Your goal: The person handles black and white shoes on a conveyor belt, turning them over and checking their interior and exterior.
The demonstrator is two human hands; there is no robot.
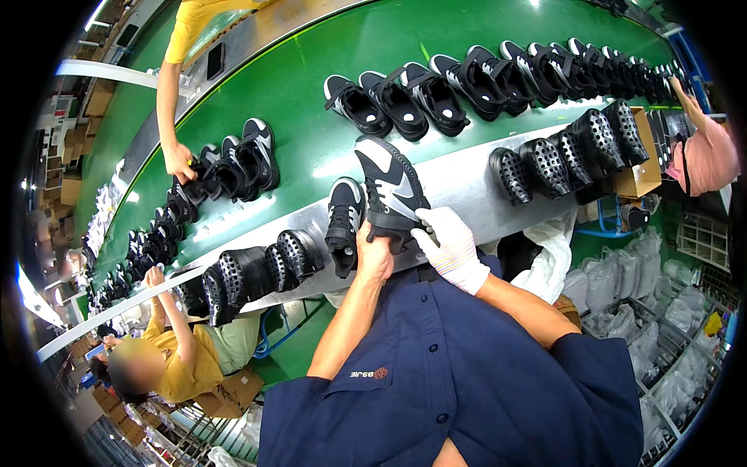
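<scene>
A black sneaker (393,187) with grey and white panels is held up in front of me, toe pointing away. My bare left hand (375,257) grips its heel end from the left. On the right side of the heel, my right hand (453,251), in a white glove with thin stripes, has its fingers closed at the collar. A second matching sneaker (342,214) stands just left of it, close to my left hand; whether my fingers touch it, I cannot tell.
Rows of similar sneakers (436,101) line the green conveyor belt (311,140). Perforated black shoe lasts (545,163) stand on the metal ledge (467,163) at right, and more lasts (243,272) at left. Across the belt, a yellow-sleeved co-worker's hand (180,162) touches shoes. Others work at both sides.
</scene>
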